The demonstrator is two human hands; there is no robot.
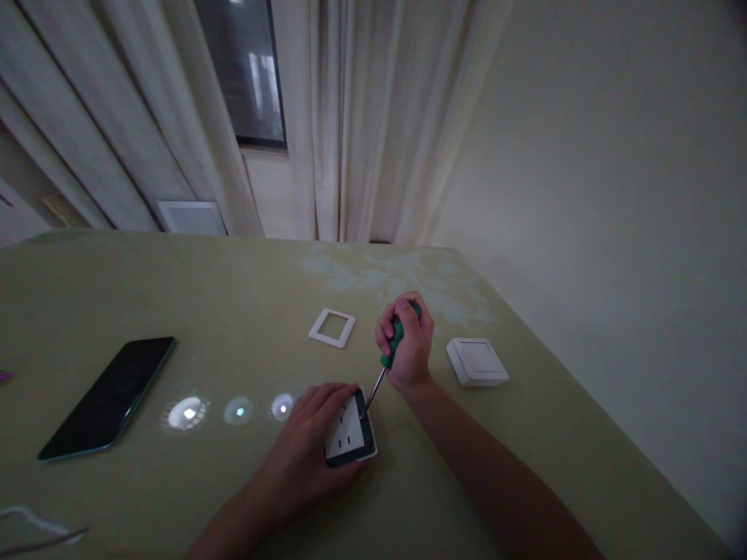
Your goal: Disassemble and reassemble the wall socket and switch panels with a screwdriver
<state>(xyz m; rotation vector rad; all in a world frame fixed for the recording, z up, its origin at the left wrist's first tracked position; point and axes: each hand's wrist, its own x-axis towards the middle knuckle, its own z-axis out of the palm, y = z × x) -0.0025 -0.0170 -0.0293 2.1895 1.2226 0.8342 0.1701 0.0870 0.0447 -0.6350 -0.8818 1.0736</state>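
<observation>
The socket (350,429) lies on the green surface (233,295), close in front of the person. It has a white face with little dark slots, a dark rim around that, and a white edge outside. The left hand (312,435) is gripping it, with fingers over the far side and the thumb along the near side. The right hand (412,342) is curled tight around the green handle of a screwdriver (394,341). The screwdriver leans, and its thin metal end comes down onto the dark rim, on the right side of the socket.

A bit past the socket, 1 flat white frame (327,340) lies by itself, with a square hole in the middle. To the right of the right hand sits a thick white square piece (475,362), near but not touching. To the left of the left hand, 3 bright spots (187,413) shine on the surface. Past them lies a black tablet (108,398), set on a slant. A bit of cord (43,523) pokes in at the near left corner, and something small and purple (5,376) shows at the left edge, too small to tell.

Behind everything hang pale curtains (379,117), with a dark window (245,70) between them and a plain wall (612,194) on the right
</observation>
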